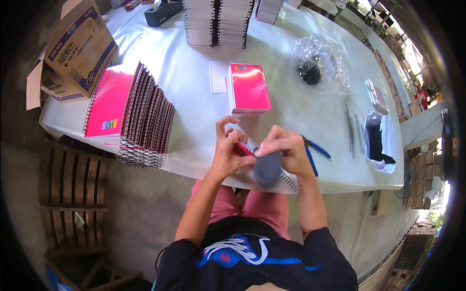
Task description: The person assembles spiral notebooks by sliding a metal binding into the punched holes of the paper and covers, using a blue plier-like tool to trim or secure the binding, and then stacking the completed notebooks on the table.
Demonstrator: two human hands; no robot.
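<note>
A brown cardboard box (pixel 80 46) with blue printing was seen at the far left corner of the white-covered table (pixel 310 121), tilted over its edge. Beside it, along the left edge, a leaning row of pink-covered spiral notebooks (pixel 131 114) was stacked, a small multicoloured label showing on the top cover. Tall stacks of unbound pads (pixel 216 22) were ranged at the far edge, with a black tape dispenser (pixel 162 12) to their left. A smaller pile of pink notebooks (pixel 248 89) lay at the middle, a crumpled clear plastic bag (pixel 318 63) toward the right, and loose wire spirals (pixel 352 128) near the right edge.

At the near edge a pink-covered notebook (pixel 242 148) was held, its wire binding partly visible beneath the hands. The left hand (pixel 228 150) was wrapped around the notebook's left side, fingers curled upward. The right hand (pixel 286 150) was closed on a dark grey rounded object (pixel 268 169) pressed against the notebook. Blue-handled pliers (pixel 313 150) lay just right of it.
</note>
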